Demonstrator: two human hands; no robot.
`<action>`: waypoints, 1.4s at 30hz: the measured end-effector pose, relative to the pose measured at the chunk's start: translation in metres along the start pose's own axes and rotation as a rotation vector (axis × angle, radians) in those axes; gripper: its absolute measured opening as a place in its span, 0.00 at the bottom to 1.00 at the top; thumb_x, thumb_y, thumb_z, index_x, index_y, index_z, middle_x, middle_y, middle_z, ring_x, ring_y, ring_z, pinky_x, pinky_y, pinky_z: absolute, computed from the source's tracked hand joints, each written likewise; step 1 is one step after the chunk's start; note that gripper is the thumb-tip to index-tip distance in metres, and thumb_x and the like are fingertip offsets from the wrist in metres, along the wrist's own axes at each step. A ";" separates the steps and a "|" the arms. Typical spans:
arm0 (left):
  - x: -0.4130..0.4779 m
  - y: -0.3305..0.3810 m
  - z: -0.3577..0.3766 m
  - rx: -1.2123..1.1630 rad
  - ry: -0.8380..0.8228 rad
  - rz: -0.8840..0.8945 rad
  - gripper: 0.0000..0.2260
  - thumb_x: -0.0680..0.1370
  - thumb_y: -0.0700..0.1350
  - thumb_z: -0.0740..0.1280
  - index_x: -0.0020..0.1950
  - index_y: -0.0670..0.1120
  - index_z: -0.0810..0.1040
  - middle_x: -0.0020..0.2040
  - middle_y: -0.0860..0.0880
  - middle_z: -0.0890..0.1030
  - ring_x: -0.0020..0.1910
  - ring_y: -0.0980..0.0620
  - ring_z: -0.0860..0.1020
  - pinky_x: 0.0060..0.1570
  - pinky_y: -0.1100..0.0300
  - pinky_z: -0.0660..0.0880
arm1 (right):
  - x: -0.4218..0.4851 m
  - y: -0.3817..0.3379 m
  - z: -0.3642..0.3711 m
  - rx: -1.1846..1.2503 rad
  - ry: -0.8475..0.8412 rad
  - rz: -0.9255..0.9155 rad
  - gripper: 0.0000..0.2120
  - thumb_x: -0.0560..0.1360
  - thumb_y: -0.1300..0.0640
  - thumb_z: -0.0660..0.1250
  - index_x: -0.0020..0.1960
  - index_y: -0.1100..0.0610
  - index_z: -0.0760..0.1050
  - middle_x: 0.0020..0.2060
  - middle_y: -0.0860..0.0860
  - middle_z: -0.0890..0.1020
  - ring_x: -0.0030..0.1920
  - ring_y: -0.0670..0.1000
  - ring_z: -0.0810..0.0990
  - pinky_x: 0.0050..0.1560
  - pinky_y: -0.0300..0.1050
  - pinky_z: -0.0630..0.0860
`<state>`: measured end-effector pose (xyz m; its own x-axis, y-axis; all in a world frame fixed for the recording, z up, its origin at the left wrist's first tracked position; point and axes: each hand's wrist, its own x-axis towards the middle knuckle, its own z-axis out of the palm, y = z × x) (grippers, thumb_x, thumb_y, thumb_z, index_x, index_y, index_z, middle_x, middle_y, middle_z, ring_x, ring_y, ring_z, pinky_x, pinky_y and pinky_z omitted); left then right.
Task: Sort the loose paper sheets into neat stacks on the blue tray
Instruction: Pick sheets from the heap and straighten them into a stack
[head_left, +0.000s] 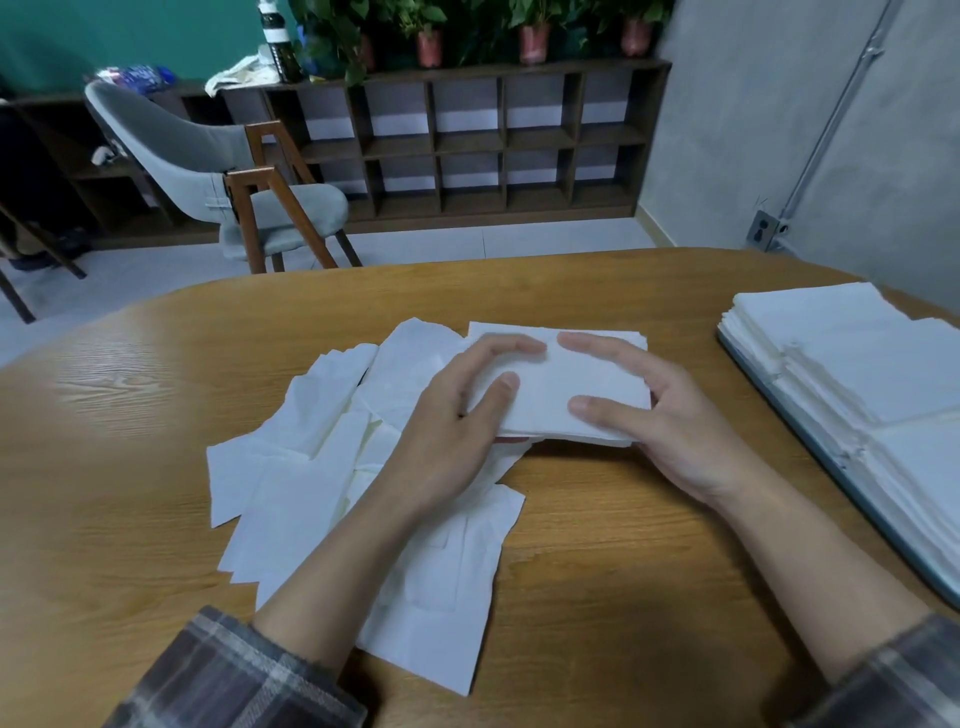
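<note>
White small stack: partly over loose sheets
Left hand fingers: holding small stack
Right hand fingers: holding small stack

Lit brightly and evenly from overhead. Casts soft shadows on the bench toward the bottom, pale sheen at left. Bows at edges; looks slightly soft.
</note>
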<state>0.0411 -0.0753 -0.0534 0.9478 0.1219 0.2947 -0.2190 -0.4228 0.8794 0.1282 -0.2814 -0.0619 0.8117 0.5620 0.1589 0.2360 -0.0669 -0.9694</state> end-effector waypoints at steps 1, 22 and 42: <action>0.001 -0.001 0.001 -0.003 -0.007 -0.010 0.14 0.86 0.40 0.63 0.67 0.55 0.80 0.64 0.62 0.81 0.66 0.59 0.77 0.64 0.60 0.74 | 0.000 0.001 0.000 -0.032 0.010 0.009 0.24 0.74 0.55 0.77 0.67 0.39 0.80 0.67 0.36 0.80 0.70 0.41 0.75 0.75 0.50 0.69; -0.001 0.004 0.006 0.039 0.029 -0.119 0.19 0.79 0.47 0.75 0.69 0.60 0.79 0.66 0.68 0.79 0.66 0.67 0.75 0.70 0.61 0.72 | -0.017 0.002 -0.001 -0.184 0.034 0.065 0.29 0.74 0.58 0.79 0.68 0.36 0.76 0.68 0.33 0.77 0.67 0.32 0.71 0.58 0.22 0.66; -0.016 0.112 0.105 -0.170 -0.128 -0.103 0.17 0.81 0.42 0.70 0.62 0.64 0.82 0.62 0.61 0.82 0.62 0.60 0.80 0.64 0.48 0.80 | -0.128 -0.050 -0.135 -0.200 0.351 0.006 0.22 0.74 0.58 0.79 0.63 0.39 0.80 0.63 0.28 0.78 0.69 0.33 0.71 0.77 0.45 0.66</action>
<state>0.0256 -0.2186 0.0008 0.9865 0.0376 0.1596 -0.1449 -0.2554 0.9559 0.0847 -0.4614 -0.0081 0.9383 0.2480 0.2410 0.3019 -0.2475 -0.9207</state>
